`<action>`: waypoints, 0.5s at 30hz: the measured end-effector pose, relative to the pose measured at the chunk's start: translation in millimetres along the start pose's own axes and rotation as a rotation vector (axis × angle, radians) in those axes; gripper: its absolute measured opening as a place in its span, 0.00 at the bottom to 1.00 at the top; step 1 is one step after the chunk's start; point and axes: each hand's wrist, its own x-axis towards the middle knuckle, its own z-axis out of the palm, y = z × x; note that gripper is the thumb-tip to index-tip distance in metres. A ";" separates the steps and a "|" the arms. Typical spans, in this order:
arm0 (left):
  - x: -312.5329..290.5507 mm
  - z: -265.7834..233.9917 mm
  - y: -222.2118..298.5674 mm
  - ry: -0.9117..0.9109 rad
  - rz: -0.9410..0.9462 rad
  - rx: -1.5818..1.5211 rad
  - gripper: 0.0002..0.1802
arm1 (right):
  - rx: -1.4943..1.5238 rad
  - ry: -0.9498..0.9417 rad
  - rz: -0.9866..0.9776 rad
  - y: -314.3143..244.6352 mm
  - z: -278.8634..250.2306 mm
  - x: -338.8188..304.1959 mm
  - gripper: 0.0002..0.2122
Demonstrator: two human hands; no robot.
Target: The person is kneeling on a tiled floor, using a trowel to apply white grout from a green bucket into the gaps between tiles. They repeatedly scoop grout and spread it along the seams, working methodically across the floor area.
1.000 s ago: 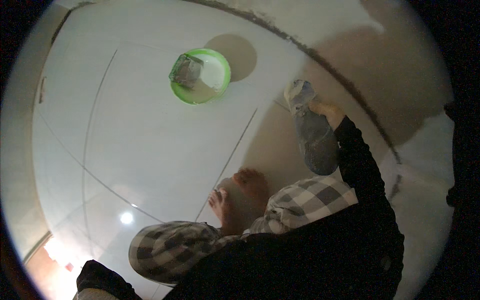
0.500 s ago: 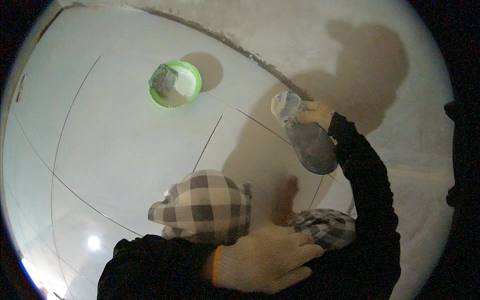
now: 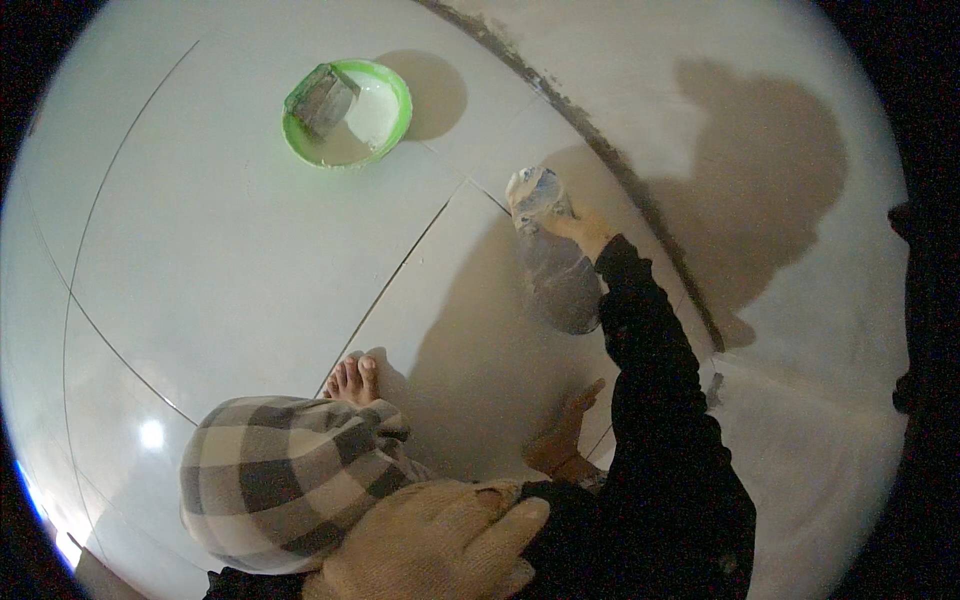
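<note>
Head view, right hand (image 3: 588,230) holding indistinct grey object (image 3: 560,280), left hand (image 3: 425,540) spread — partly cropped.

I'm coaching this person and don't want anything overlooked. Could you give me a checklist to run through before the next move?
1. Grey oblong piece held in the right hand: ok, gripped at its upper part.
2. Grey oblong piece off the tiled floor: cannot tell; contact is unclear from above.
3. Green-rimmed bowl stable: ok, it sits upright, with white material and a grey block inside.
4. Left hand free: cannot tell; it is near the lower edge, its palm hidden.
5. Feet covered: not ok, both the left foot and right foot are bare.
</note>
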 end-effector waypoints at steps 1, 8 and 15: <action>-1.8 0.4 -0.6 0.043 -0.013 0.013 0.25 | -0.004 -0.023 -0.015 1.5 1.1 6.6 0.30; -4.2 15.6 -8.8 0.256 0.054 -0.022 0.26 | -0.260 -0.012 -0.209 5.5 2.7 30.6 0.27; -12.4 6.1 -6.1 0.266 0.041 -0.032 0.26 | -0.675 0.132 -0.260 -31.9 24.2 23.8 0.28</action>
